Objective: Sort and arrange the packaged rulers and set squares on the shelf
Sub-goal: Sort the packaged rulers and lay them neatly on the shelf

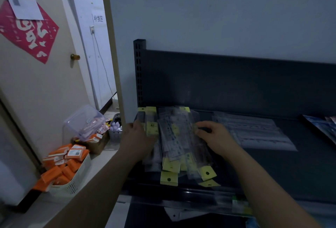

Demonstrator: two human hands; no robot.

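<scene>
I observe the packaged rulers (174, 136) lying in a loose, overlapping pile at the left end of the dark shelf (272, 173), with their yellow hang tags (169, 178) pointing both to the front lip and to the back panel. The left hand (135, 136) is at the pile's left edge, its fingers (140, 126) curled round the outermost packs. The right hand (215, 136) lies on the pile's right side, fingers bent and tips touching the top packs; I cannot tell if they pinch one. Flat clear packets (254, 131) lie just beside the pile, to its right. The print on the packs is too blurred to read. A wall label (98, 18) reads "补货区". A red paper square (29, 33) on the door bears one large character.
</scene>
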